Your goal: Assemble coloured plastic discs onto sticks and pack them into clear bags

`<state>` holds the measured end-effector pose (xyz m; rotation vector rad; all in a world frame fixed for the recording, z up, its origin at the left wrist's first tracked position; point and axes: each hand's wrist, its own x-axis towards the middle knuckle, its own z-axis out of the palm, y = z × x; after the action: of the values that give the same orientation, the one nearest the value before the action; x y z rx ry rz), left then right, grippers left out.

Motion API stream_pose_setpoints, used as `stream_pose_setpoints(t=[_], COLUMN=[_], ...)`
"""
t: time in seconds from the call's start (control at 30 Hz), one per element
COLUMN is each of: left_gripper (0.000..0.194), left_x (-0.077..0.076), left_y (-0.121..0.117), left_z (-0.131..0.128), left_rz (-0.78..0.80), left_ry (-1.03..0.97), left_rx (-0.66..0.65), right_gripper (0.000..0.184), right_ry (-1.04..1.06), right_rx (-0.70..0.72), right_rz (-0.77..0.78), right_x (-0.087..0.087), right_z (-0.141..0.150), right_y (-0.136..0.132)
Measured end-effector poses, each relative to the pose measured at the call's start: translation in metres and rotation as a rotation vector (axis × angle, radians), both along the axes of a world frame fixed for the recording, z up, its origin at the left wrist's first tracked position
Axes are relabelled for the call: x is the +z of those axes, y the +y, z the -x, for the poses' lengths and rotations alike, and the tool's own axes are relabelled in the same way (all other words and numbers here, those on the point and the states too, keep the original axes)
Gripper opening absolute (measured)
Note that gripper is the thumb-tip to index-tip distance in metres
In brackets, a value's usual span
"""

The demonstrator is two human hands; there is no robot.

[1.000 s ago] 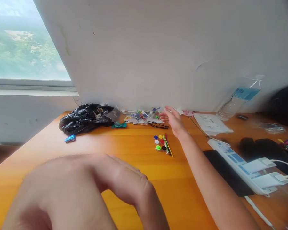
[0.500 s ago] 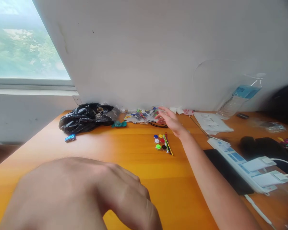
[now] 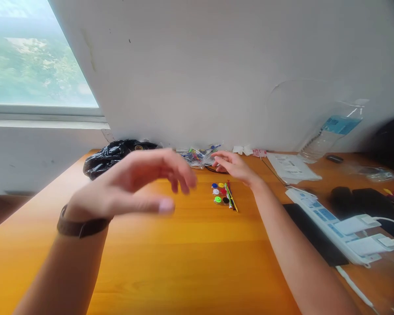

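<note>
My left hand [image 3: 134, 183], with a dark wristband [image 3: 82, 224], hovers over the left half of the wooden table [image 3: 170, 262]. Its fingers are curved and apart from the thumb, holding nothing; they are slightly blurred. Further off, my right hand [image 3: 234, 167] is raised with fingers apart, close to clear bags of small colorful pieces [image 3: 195, 155] by the wall. Just below it on the table lie several small round colored discs [image 3: 217, 199], blue, yellow, white, red, green and black. Thin colored sticks [image 3: 231, 197] lie beside the discs.
A black plastic bag [image 3: 101, 164] sits at the back left, partly behind my left hand. To the right are a white power strip [image 3: 325, 218] with plugged chargers, a black pad [image 3: 311, 236], a white packet [image 3: 292, 168] and a clear bottle [image 3: 328, 135] by the wall.
My left hand has moved forward, away from the camera, and now shows its thumb and curved fingers. My right hand has stayed near the bags, its fingers slightly lower and more bent.
</note>
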<state>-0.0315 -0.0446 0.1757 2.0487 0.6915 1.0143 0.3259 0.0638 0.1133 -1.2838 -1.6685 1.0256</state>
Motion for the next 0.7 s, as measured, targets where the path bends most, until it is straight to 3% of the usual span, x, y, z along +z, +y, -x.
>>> stream_pose_setpoints(t=[0.07,0.1,0.2,0.27,0.33,0.43,0.57,0.7], left_gripper=[0.041,0.042,0.047,0.050,0.056,0.063,0.062,0.048], left_x=[0.008,0.004,-0.031,-0.061,-0.085,-0.104,-0.105,-0.086], left_y=[0.038,0.055,0.097,0.112,0.120,0.125,0.129,0.125], left_z=[-0.007,-0.007,0.003,0.009,0.009,0.001,-0.003,0.009], left_rz=[0.078,0.097,0.164,0.237,0.302,0.400,0.393,0.315], left_ry=[0.081,0.115,0.367,0.444,0.369,0.164,0.064,-0.004], left_rx=[0.207,0.329,0.626,0.641,0.608,0.624,0.718,0.827], right_gripper=[0.034,0.034,0.033,0.039,0.049,0.060,0.061,0.055], right_ry=[-0.102,-0.173,-0.494,-0.743,-0.899,-0.939,-0.926,-0.886], right_rx=[0.009,0.018,0.050,0.057,0.063,0.098,0.120,0.104], right_rz=[-0.029,-0.045,-0.049,0.026,0.124,0.206,0.219,0.170], right_x=[0.000,0.000,-0.003,-0.007,-0.013,-0.022,-0.027,-0.027], right_z=[-0.005,-0.009,-0.020,-0.028,-0.035,-0.041,-0.044,-0.046], right_y=[0.001,0.002,0.003,0.004,0.006,0.009,0.011,0.011])
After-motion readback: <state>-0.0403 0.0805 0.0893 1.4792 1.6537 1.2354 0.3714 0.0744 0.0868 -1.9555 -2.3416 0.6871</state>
